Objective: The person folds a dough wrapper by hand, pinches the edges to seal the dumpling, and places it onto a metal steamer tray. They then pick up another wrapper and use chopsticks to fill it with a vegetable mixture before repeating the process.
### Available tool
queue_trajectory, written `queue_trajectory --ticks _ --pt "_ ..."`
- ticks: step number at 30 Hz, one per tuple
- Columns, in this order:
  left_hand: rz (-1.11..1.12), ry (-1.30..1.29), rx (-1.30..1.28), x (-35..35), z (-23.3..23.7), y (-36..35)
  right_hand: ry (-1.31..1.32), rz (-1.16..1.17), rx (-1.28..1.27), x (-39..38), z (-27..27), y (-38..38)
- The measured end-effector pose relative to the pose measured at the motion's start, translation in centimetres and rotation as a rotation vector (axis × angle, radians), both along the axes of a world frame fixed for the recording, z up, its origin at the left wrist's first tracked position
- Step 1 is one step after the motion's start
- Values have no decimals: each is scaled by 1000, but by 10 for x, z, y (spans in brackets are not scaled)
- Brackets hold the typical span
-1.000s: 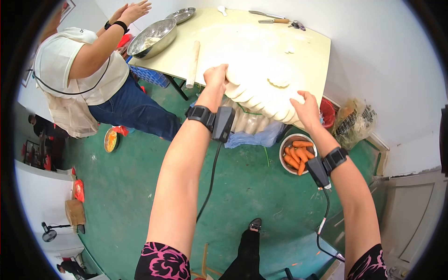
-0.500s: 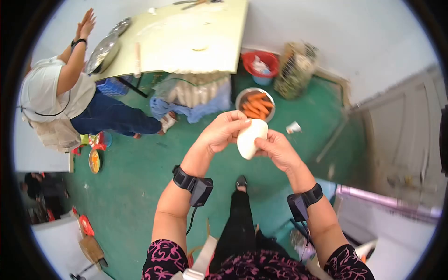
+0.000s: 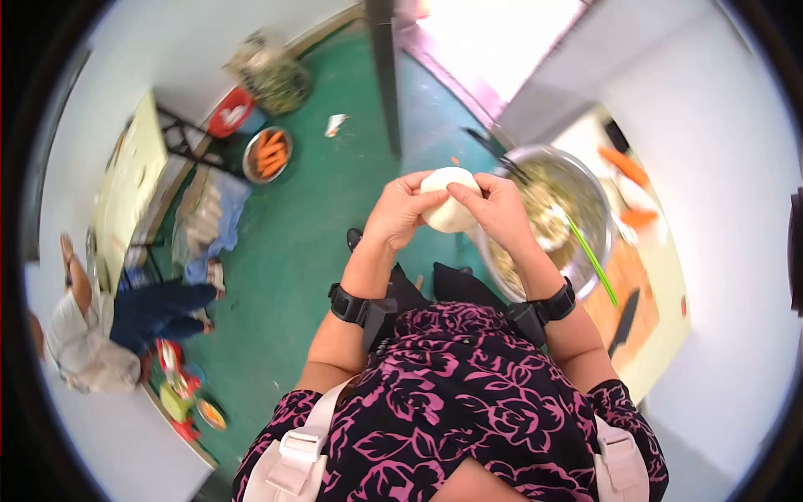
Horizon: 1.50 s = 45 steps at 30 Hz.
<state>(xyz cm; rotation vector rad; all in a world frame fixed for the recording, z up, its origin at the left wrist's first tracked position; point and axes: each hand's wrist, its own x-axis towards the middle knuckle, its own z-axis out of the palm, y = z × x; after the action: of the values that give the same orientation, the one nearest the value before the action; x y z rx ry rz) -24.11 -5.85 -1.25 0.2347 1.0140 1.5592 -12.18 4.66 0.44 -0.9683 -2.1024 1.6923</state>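
White dough (image 3: 449, 201), a smooth round piece, sits between our two hands in front of our chest, over the green floor (image 3: 309, 243). Our left hand (image 3: 400, 213) clasps its left side, thumb and fingers curled round it. Our right hand (image 3: 500, 211) grasps the top and right side, fingertips pressed into the surface. Just to our right on the bench (image 3: 661, 335) stands a big steel bowl (image 3: 535, 151) of chopped filling, close beside the right hand. Green chopsticks (image 3: 592, 261) lie across its rim. Beyond the bowl we see a wooden board (image 3: 604, 309) with a dark knife (image 3: 623, 322) on it, and a carrot (image 3: 623, 166) further along. Well off to our left, another person (image 3: 84, 335) is beside a second bench (image 3: 125, 192), and a small bowl of carrots (image 3: 269, 154) stands on the floor.
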Motion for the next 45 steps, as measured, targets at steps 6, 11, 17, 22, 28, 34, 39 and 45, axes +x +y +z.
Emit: queue_trajectory --ticks 6,11,17,22,28,34,39,45 --pt "-259 149 -99 92 16 64 268 -365 -529 132 -19 41" --pt "-430 -307 -8 131 -12 91 388 -542 -652 188 -18 56" --pt "-389 -216 -117 178 -29 93 264 -566 -452 200 -34 56" --pt "-404 93 -185 181 -39 80 223 -480 -367 212 -61 45" --pt "-351 -157 -134 183 -46 60 284 -444 -422 212 -51 41" --pt "-304 -615 3 186 -72 55 273 3 -265 201 -14 15" --pt "-253 -553 -14 200 -48 42 -17 -178 162 210 -30 20" --pt "-160 -511 -81 200 -53 42 -1 -285 126 261 -43 26"
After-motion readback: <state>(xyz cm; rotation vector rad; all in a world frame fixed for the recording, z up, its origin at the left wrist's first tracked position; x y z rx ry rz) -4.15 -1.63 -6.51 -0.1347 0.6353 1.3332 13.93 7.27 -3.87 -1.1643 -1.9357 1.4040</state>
